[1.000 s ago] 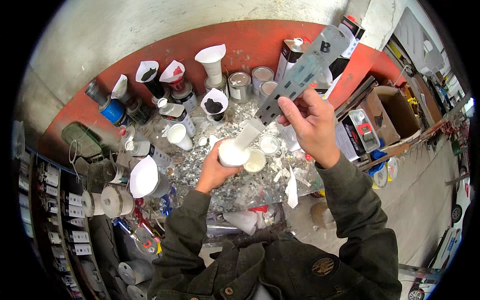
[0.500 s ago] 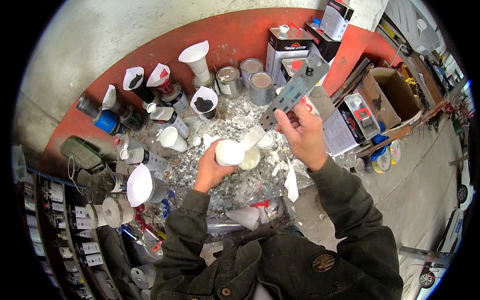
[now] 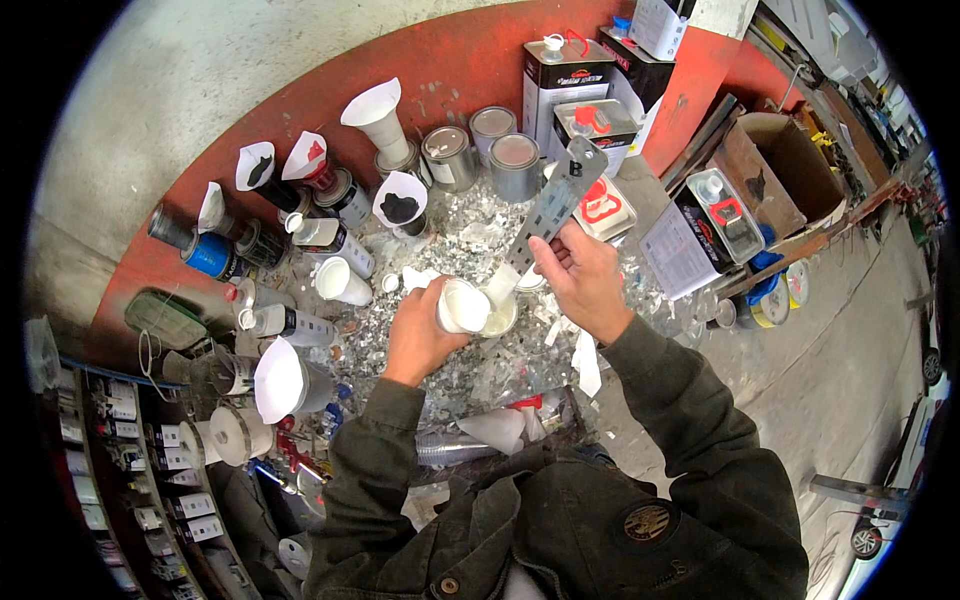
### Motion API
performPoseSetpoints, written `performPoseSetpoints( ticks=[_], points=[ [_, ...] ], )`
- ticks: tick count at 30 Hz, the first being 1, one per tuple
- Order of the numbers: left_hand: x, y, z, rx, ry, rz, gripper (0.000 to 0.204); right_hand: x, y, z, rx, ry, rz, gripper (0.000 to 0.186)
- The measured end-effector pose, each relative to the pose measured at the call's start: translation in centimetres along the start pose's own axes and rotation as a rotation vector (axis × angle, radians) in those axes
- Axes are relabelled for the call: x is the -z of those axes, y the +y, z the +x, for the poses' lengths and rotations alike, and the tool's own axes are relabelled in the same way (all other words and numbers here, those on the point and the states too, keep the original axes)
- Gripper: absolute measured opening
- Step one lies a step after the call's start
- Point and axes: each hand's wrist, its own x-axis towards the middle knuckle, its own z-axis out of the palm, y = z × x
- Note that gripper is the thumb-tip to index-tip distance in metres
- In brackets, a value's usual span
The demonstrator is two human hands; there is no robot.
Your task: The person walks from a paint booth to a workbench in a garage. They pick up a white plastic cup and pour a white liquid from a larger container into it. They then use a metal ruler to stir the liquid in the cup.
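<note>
Here the left hand [image 3: 420,335] is clamped on a tilted white cup [image 3: 463,306] over a pale can [image 3: 497,318]; the right hand [image 3: 580,280] grips a perforated metal stirring stick [image 3: 548,212] dipped in. Overtilting could slop paint onto the littered counter [image 3: 470,240].

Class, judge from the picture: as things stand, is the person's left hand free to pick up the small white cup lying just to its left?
Probably not: the left hand is wrapped round a white cup. The small white cup lies unobstructed, though.
</note>
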Motion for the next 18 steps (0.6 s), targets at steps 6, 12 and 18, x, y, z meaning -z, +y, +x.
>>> performPoseSetpoints(
  ticks=[6,12,18],
  points=[
    [0.0,0.5,0.1,-0.038,0.011,0.126,0.077,-0.2,-0.1,0.0,-0.011,-0.012,-0.011,0.026],
    [0.0,1.2,0.3,-0.092,0.052,0.236,0.076,-0.1,0.0,0.2,0.011,-0.014,-0.024,0.025],
    [0.5,2.2,0.4,-0.11,0.081,0.311,0.077,-0.2,0.1,0.2,0.012,-0.015,-0.028,0.024]
  ],
)
